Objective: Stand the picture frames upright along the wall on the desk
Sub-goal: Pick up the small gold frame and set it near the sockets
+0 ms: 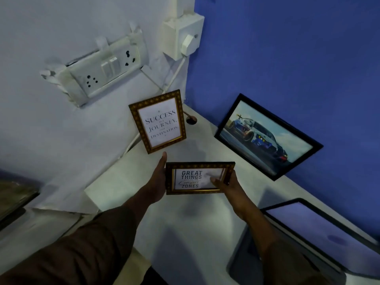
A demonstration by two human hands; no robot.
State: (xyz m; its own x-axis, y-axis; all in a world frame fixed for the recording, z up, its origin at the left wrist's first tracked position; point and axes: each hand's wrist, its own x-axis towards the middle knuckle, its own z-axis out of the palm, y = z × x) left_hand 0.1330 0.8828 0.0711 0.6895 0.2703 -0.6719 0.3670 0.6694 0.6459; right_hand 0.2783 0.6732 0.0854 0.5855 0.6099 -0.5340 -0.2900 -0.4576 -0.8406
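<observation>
Both my hands hold a small gold-brown frame (192, 178) reading "Great Things... Zones", face up and tilted over the white desk (185, 223). My left hand (159, 177) grips its left edge, thumb pointing up. My right hand (225, 185) grips its right edge with the thumb on the glass. Just behind it, a matching gold frame (159, 121) reading "Success is a Journey" stands upright against the pale wall. A black frame with a car picture (265, 136) leans against the blue wall on the right.
A laptop or screen (320, 229) lies open at the lower right on the desk. A switch and socket panel (102, 68) and a plug box (184, 38) sit on the pale wall, with cables running down to a desk hole (191, 120).
</observation>
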